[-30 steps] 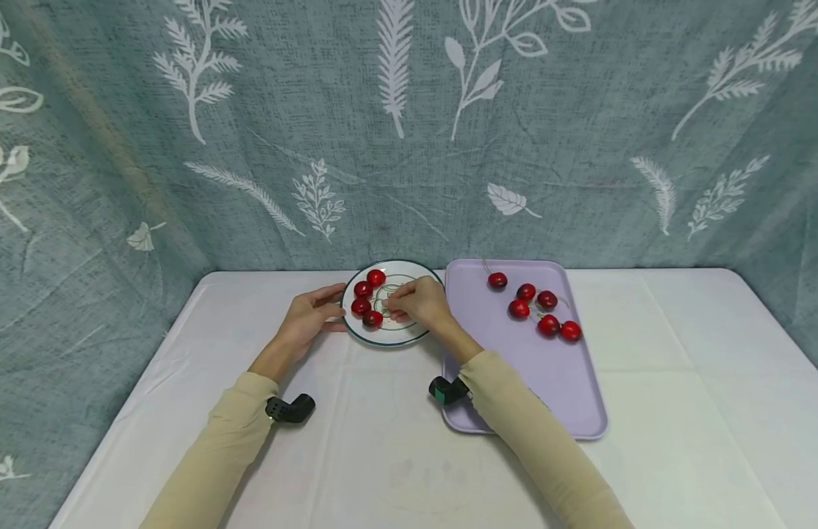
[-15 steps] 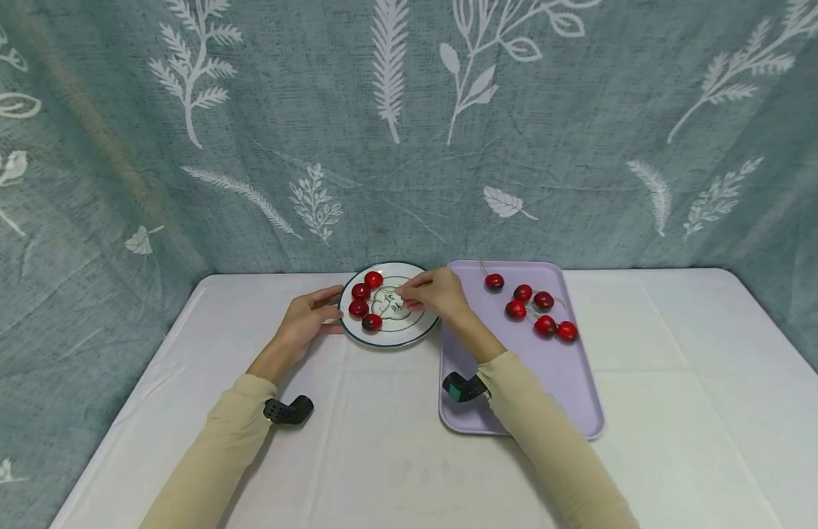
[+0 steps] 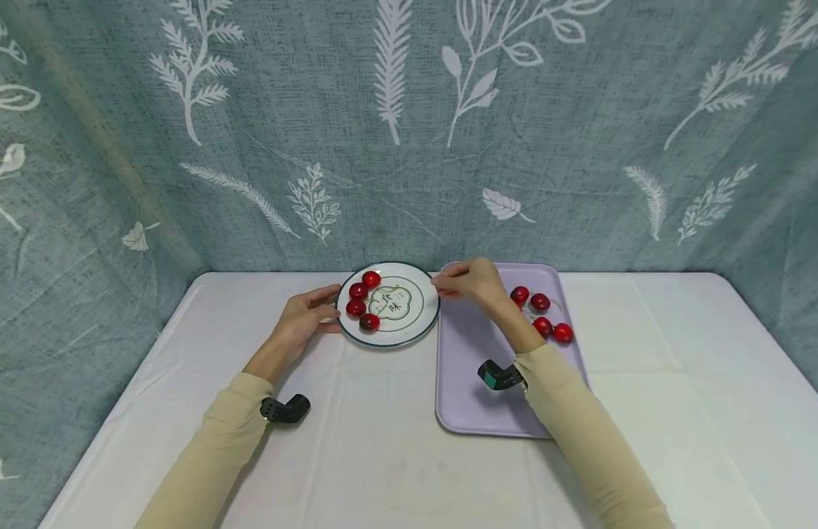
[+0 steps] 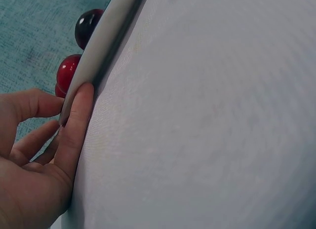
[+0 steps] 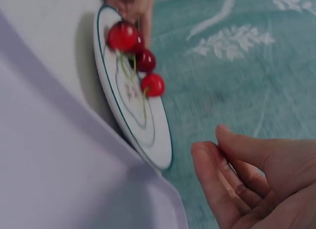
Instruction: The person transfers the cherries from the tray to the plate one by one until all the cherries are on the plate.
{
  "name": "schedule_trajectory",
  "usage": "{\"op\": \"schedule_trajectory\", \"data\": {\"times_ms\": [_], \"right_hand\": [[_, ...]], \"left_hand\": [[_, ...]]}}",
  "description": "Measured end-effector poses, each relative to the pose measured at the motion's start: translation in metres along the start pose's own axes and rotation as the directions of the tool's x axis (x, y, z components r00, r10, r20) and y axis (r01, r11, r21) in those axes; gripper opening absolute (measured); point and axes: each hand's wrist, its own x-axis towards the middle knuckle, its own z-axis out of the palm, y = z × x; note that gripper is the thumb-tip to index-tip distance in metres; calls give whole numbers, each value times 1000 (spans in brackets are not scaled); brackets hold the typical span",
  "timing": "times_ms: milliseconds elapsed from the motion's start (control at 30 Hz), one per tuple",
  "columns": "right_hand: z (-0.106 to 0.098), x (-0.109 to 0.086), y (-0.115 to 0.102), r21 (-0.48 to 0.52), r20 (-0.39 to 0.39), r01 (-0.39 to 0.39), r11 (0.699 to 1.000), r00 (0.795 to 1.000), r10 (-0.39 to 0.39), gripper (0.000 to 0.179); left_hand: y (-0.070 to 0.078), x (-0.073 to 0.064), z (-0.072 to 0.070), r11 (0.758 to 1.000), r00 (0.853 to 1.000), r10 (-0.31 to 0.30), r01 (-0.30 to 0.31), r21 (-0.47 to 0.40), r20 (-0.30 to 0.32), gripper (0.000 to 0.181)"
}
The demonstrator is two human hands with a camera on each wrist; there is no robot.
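Observation:
In the head view, a white plate (image 3: 414, 325) with a dark green rim line stands on the table, several red cherries (image 3: 356, 308) lined up along its left side. At the plate's left rim, my left hand (image 3: 298, 321) holds the edge; in the left wrist view its fingers (image 4: 79, 110) lie on both sides of the rim. My right hand (image 3: 473, 283) is over the upper left part of the lilac tray (image 3: 471, 411), its fingertips close to the plate's right edge. Nothing shows between its thumb and fingers in the right wrist view. More cherries (image 3: 541, 302) lie on the tray, partly hidden by the right hand.
A white cloth (image 3: 382, 441) covers the table. Behind it hangs a grey-green curtain (image 3: 276, 125) with white leaf prints. The tray's left edge sits right beside the plate. Dark wrist cameras (image 3: 286, 409) are worn on both forearms.
My right hand has moved from above the plate to the right, over the tray, uncovering the plate's middle and covering a tray cherry. The left hand stays at the plate's rim.

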Motion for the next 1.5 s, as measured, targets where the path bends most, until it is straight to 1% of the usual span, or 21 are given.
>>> {"op": "schedule_trajectory", "data": {"times_ms": [133,233,433,567,667,767,833,867,967,1100,1200,1400,1500], "right_hand": [[-14,6,-1,-7,-11,-19,1000,1000,19,27],[-25,13,-1,-35,-19,-29,999,999,28,28],[-47,25,2,-91,-2,11,996,1000,-11,31],[-62,30,6,-101,-25,14,995,1000,-17,32],[-69,33,10,-143,-52,-4,990,999,-4,32],[-71,37,13,-204,-72,-6,979,997,-9,31],[-71,39,16,-268,-92,-2,963,996,-23,29],[-70,40,17,-309,-102,4,951,994,-37,29],[-67,42,18,-444,-128,14,896,989,-79,28],[-63,44,18,-562,-154,5,827,982,-110,28],[-60,45,19,-591,-166,0,807,979,-121,27],[-53,49,18,-637,-191,-46,769,977,-99,22],[-51,51,19,-665,-202,-63,744,975,-98,22]], "left_hand": [[-1,0,-1,1000,1000,-1,1,-17,6,59],[0,-1,-2,1000,1000,-7,7,-28,6,59],[0,0,-2,999,1000,-6,6,-38,0,59],[0,1,1,999,1000,-4,5,-43,13,58],[1,1,2,999,1000,-5,5,-47,13,58],[2,-1,1,999,1000,-6,6,-43,2,59],[2,-1,0,999,1000,-6,6,-43,3,59],[2,-2,-1,999,1000,-7,7,-43,6,59],[2,-2,-1,999,1000,-8,8,-40,9,59],[1,-2,-1,999,1000,-9,10,-37,8,58],[0,0,-1,1000,1000,-4,4,-30,6,59],[0,0,-1,999,1000,24,-23,-25,3,60],[-1,-1,-2,999,1000,23,-23,-34,5,60]]}}
